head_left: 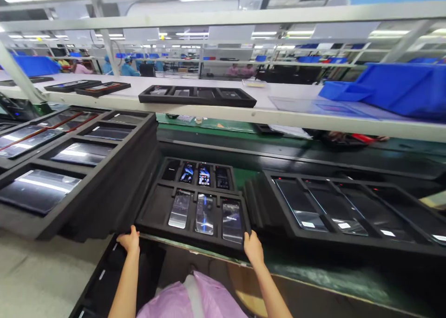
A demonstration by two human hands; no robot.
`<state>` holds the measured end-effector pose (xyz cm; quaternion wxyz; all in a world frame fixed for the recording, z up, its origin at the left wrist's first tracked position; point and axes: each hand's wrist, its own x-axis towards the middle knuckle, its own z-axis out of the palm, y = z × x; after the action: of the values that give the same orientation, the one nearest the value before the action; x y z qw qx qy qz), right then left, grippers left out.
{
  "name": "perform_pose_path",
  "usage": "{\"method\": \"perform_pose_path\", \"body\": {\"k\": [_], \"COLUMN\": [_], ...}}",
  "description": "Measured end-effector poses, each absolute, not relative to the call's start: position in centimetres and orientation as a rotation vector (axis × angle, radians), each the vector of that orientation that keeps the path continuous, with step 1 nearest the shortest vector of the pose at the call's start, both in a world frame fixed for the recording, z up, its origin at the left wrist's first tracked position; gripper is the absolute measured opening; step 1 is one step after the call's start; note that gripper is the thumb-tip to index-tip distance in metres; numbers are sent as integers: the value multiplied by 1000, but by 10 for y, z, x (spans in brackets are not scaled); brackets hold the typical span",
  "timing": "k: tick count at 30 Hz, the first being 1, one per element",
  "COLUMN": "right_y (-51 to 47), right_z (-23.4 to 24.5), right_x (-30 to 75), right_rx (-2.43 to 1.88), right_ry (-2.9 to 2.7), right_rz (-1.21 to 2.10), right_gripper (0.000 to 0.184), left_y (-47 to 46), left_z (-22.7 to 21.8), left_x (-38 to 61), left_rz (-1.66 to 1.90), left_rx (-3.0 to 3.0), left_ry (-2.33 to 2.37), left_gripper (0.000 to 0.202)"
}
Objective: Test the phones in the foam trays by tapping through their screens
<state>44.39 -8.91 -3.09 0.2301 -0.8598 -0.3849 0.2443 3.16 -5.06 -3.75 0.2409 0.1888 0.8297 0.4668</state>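
My left hand (129, 240) grips the near left corner of a black foam phone tray (155, 207). At the near right corner my right hand (253, 248) is closed on the same tray. Phones fill the back row, two with lit blue home screens, one of them a smartphone (204, 175) in the middle. In the front row the leftmost slot holds no phone; the other three do, including a phone with a blue vertical line (205, 214) and a dark phone with small white text (232, 220). My thumbs show on the rim; the other fingers are mostly hidden.
Tall stacks of foam trays rise close by: a left stack (114, 169) and a right stack (334, 239). A white shelf (209, 110) crosses above the green bench, carrying another phone tray (195, 102) and blue bins (400, 88). Co-workers sit far back.
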Motion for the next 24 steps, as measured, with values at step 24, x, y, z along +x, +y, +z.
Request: {"method": "perform_pose_path", "body": {"k": [24], "right_y": [-82], "right_z": [8], "right_x": [477], "right_rx": [-1873], "right_ry": [-753], "right_rz": [693], "right_gripper": [74], "left_y": [-23], "left_z": [15], "left_x": [66], "left_rz": [1405], "left_rx": [105], "left_ry": [1588], "left_gripper": [36]}}
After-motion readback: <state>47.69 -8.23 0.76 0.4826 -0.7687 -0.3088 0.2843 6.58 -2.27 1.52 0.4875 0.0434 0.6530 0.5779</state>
